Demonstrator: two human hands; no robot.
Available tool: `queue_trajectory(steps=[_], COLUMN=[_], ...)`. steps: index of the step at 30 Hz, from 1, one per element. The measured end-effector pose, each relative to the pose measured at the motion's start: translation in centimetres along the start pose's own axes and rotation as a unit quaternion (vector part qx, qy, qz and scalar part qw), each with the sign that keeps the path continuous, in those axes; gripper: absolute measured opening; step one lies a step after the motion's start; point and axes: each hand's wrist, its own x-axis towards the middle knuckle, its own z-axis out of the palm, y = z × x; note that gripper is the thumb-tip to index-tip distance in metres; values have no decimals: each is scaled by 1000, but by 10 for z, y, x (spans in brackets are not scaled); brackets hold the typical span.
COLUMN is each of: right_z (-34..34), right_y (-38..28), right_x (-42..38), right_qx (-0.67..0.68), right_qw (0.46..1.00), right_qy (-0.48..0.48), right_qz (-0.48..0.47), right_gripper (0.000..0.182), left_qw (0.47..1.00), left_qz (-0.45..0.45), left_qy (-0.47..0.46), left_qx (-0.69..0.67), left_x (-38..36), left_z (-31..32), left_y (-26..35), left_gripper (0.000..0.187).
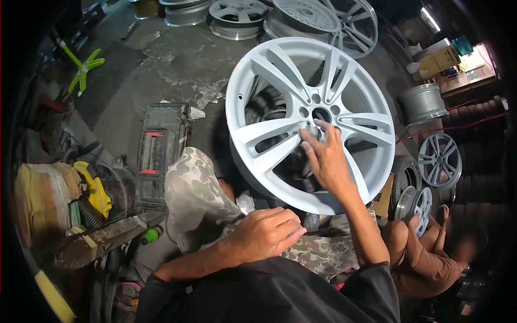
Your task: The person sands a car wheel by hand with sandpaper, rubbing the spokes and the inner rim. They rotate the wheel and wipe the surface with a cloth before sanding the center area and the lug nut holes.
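Observation:
A large pale grey-white alloy wheel rim (pixel 371 137) with split spokes is propped tilted in front of me. My right hand (pixel 326 159) is at its centre, just below the hub hole, with bent fingers drawn together on the spoke face. Something small and greyish shows between those fingertips, too blurred to name. My left hand (pixel 266 231) lies over my camouflage-trousered lap, fingers curled in and side by side, and nothing shows in it. Behind the spokes, a dark tire (pixel 266 102) is partly visible.
Several more rims (pixel 237 16) stand along the back. Left of my knee lies a dark toolbox (pixel 164 156) with red latches. A green stand (pixel 82 70) is farther left. On the right, a person (pixel 425 253) sits low, holding another rim (pixel 423 210).

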Motion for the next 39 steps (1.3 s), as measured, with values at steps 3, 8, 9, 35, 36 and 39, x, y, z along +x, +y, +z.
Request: queue_trajectory(steps=[3,8,9,35,36,39], right_z=[-7,11,14,22,21,30], right_y=[-46,1,7,-35,-28,-73], right_x=[-6,9,15,42,49,32], right_qx=[72,4,22,171,145,171], right_qw=[995,999,1000,976,979,985], right_qy=[-25,10,14,-37,-14,15], right_qz=[-65,-39,-16,127,143,-17], right_gripper=[35,31,30,27,27,27], left_qw=[1000,998,997,977,977,979], left_qz=[-15,-36,-52,-119,-119,-113], left_qy=[8,41,45,171,171,163], left_qx=[6,28,41,39,40,51], left_x=[-6,-10,-12,-24,-27,-27], left_z=[-3,-14,-17,-53,-53,-56], left_y=[-8,-15,-18,-54,-52,-53], left_gripper=[10,15,13,15,15,15])
